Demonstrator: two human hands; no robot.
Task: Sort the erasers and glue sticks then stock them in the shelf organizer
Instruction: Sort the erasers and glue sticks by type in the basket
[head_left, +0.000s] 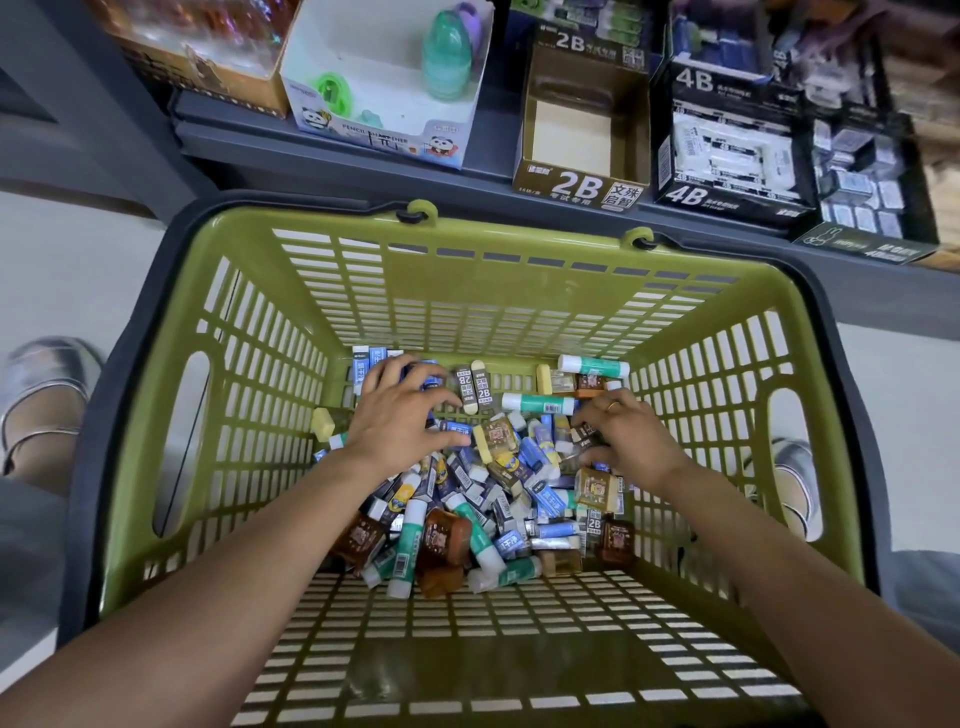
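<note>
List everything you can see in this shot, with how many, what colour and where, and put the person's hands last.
basket: one, olive green with dark rim, centre, on the floor
erasers and glue sticks: many, uncounted; blue, brown, yellow, white-and-teal; piled on the basket bottom
2B box: one, brown, shelf beyond the basket, looks empty
4B box: one, black, right of the 2B box, stocked with white packs
sharpener box: one, white, left on the shelf, a few green items inside
shoes: two, silver, either side of the basket
left hand: fingers curled over blue erasers
right hand: ring on it, fingers in the pile
</note>
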